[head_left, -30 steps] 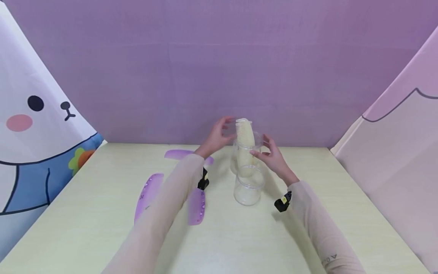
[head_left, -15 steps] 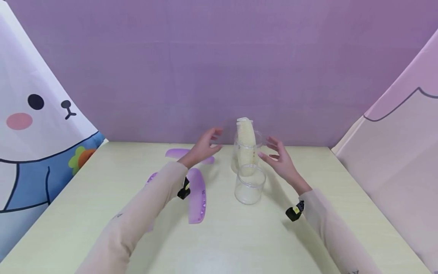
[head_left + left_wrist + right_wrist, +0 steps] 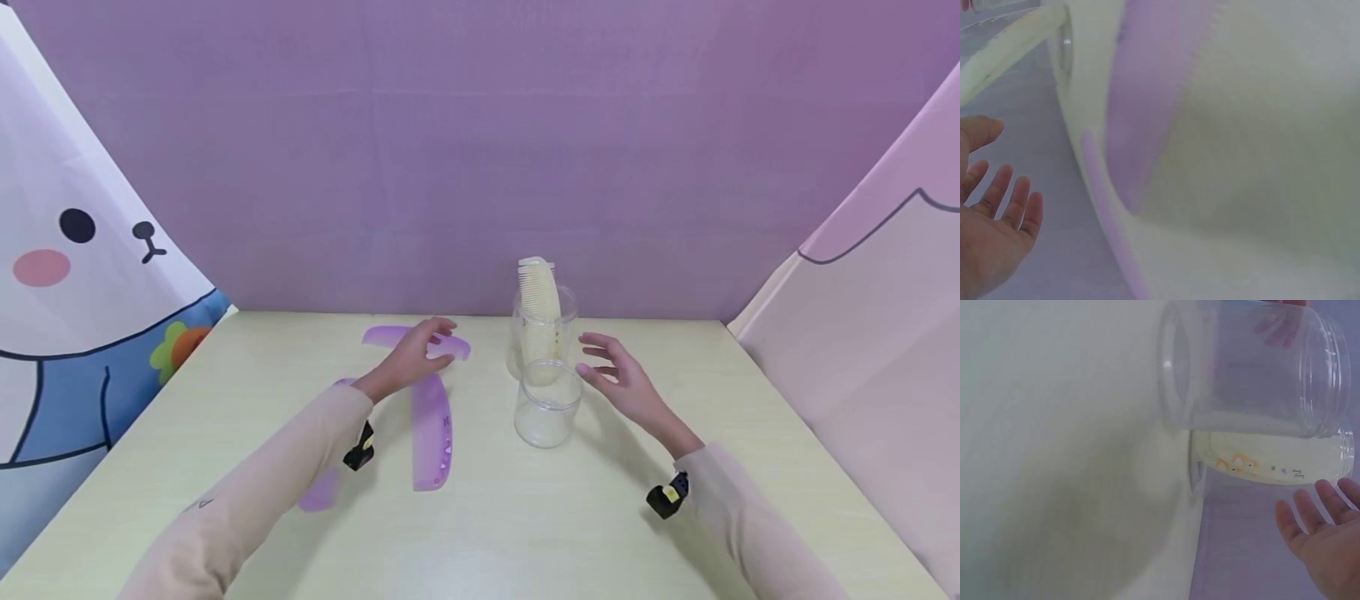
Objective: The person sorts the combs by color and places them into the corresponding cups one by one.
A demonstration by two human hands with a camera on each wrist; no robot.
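Observation:
My left hand (image 3: 412, 354) hovers above the purple combs, its fingers loosely bent and holding nothing. Below it, one purple comb (image 3: 431, 433) lies lengthwise. Another purple comb (image 3: 384, 335) is behind the hand, and a third purple comb (image 3: 321, 492) is mostly hidden by the left sleeve. Cream combs (image 3: 540, 293) stand upright in the rear clear jar (image 3: 513, 350). A second clear jar (image 3: 547, 421) sits in front of it. To the right of both jars is my right hand (image 3: 618, 379), apart from them, with relaxed fingers (image 3: 1304, 515) and nothing in its grasp.
The pale tabletop (image 3: 495, 533) ends at a purple cloth backdrop (image 3: 480, 167). Printed cloths, the left one with a cartoon animal (image 3: 82, 275), flank both sides. A small black camera (image 3: 667, 496) is worn on each wrist.
Both hands have withdrawn from the rear jar with the cream combs. My left hand has moved left and nearer over the purple combs; my right hand has drawn slightly back and right.

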